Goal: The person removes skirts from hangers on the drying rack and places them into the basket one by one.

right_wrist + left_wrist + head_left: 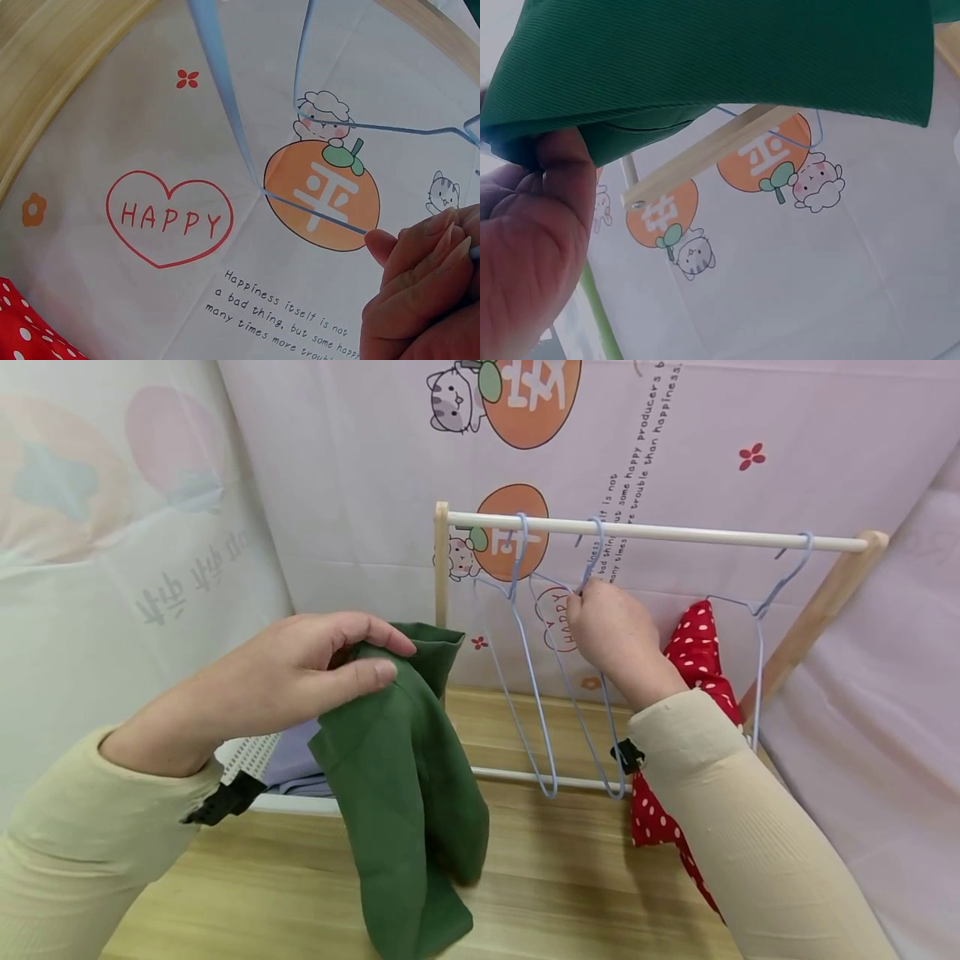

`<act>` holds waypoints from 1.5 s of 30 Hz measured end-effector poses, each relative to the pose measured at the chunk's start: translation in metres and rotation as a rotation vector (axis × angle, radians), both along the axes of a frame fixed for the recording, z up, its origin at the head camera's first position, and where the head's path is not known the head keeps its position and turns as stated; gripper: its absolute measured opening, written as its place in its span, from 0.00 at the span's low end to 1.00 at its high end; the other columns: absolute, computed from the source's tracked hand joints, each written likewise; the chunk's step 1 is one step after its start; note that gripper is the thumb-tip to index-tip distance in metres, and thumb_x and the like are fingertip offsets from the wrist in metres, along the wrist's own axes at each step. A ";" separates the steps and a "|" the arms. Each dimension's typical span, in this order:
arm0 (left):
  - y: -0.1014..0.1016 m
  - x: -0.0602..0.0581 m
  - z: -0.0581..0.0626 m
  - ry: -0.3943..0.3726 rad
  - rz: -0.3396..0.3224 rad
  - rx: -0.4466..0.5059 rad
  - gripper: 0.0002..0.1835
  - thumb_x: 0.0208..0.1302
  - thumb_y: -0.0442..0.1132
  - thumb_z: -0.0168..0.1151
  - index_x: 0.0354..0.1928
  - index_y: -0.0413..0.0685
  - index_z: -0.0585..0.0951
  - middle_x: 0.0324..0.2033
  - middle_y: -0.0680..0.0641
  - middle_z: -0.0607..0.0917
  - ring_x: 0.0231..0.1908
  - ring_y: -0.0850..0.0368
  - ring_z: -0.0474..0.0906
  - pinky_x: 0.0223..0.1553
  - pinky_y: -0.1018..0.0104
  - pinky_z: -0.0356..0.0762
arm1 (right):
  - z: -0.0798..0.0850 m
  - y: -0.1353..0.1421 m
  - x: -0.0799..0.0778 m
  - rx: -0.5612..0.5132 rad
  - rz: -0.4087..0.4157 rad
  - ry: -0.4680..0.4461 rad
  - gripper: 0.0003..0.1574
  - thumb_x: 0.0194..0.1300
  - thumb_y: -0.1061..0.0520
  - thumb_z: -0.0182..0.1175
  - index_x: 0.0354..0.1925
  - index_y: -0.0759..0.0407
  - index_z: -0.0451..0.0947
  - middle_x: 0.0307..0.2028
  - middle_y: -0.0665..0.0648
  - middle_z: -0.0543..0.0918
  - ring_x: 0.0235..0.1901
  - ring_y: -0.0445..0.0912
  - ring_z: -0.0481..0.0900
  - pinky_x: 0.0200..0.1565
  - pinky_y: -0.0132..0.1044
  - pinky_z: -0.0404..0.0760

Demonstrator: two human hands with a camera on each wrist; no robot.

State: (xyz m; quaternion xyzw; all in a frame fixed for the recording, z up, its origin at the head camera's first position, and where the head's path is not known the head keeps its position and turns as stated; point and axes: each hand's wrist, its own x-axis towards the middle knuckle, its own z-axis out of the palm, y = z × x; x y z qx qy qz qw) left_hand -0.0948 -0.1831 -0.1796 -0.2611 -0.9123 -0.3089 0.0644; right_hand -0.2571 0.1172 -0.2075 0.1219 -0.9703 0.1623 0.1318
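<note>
My left hand (pixel 277 681) holds a green garment (pixel 390 760) by its upper edge, thumb and index finger showing on the cloth. The rest of it hangs in folds over the tabletop. In the left wrist view, the green cloth spreads above the hand, which is partly hidden under it. At the rack, my right hand (pixel 611 631) grips a light blue hanger (pixel 601 539) just below its hook, which sits over the rail (pixel 675 533). The right wrist view shows this hanger's wire (pixel 231 97) running to the fingertips. A second blue hanger (pixel 533 681) hangs to its left.
A red polka-dot garment (pixel 697 643) hangs from another hanger (pixel 760 677) at the rack's right end, partly behind the right sleeve. Left, behind the green garment, a white basket (pixel 258 756) holds folded lilac cloth (pixel 296 760). Printed curtains surround the wooden tabletop (pixel 255 885).
</note>
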 end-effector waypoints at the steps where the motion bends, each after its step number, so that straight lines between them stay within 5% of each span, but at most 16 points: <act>1: 0.000 0.000 0.000 -0.016 -0.009 -0.003 0.16 0.67 0.48 0.61 0.55 0.58 0.78 0.31 0.54 0.80 0.32 0.61 0.74 0.35 0.69 0.72 | 0.000 0.000 0.000 -0.002 0.000 0.001 0.20 0.74 0.49 0.37 0.34 0.60 0.69 0.28 0.61 0.75 0.30 0.55 0.74 0.30 0.46 0.72; 6: 0.001 0.001 0.002 -0.110 -0.011 -0.025 0.28 0.54 0.46 0.74 0.57 0.59 0.75 0.36 0.58 0.82 0.36 0.65 0.77 0.39 0.68 0.76 | 0.000 0.000 0.000 -0.003 0.002 0.003 0.20 0.74 0.49 0.38 0.34 0.60 0.70 0.29 0.62 0.75 0.30 0.56 0.74 0.30 0.47 0.73; 24: 0.005 -0.001 0.004 0.020 -0.074 -0.158 0.18 0.57 0.36 0.70 0.49 0.60 0.81 0.38 0.60 0.82 0.35 0.63 0.75 0.38 0.69 0.75 | -0.001 0.001 -0.001 0.000 0.012 0.015 0.22 0.75 0.49 0.38 0.37 0.62 0.72 0.31 0.63 0.77 0.31 0.56 0.75 0.33 0.49 0.74; 34: 0.012 0.004 0.000 0.279 -0.114 -0.356 0.16 0.58 0.31 0.67 0.48 0.52 0.81 0.42 0.58 0.82 0.45 0.64 0.77 0.47 0.63 0.75 | -0.001 0.001 -0.001 -0.001 0.011 0.003 0.23 0.75 0.48 0.37 0.40 0.63 0.72 0.32 0.63 0.77 0.31 0.56 0.76 0.31 0.48 0.74; 40: 0.017 0.005 -0.006 0.482 -0.141 -0.363 0.13 0.58 0.28 0.65 0.44 0.49 0.80 0.37 0.55 0.82 0.37 0.63 0.78 0.39 0.65 0.78 | -0.001 0.001 -0.001 0.000 0.009 0.005 0.22 0.74 0.48 0.37 0.39 0.62 0.72 0.32 0.62 0.77 0.31 0.56 0.75 0.30 0.47 0.74; 45: 0.017 0.005 -0.007 0.546 -0.145 -0.350 0.13 0.58 0.26 0.64 0.43 0.48 0.80 0.36 0.54 0.81 0.35 0.62 0.78 0.35 0.64 0.78 | -0.001 0.001 -0.001 -0.003 0.012 0.012 0.21 0.74 0.49 0.38 0.38 0.61 0.71 0.30 0.62 0.76 0.30 0.56 0.75 0.28 0.47 0.73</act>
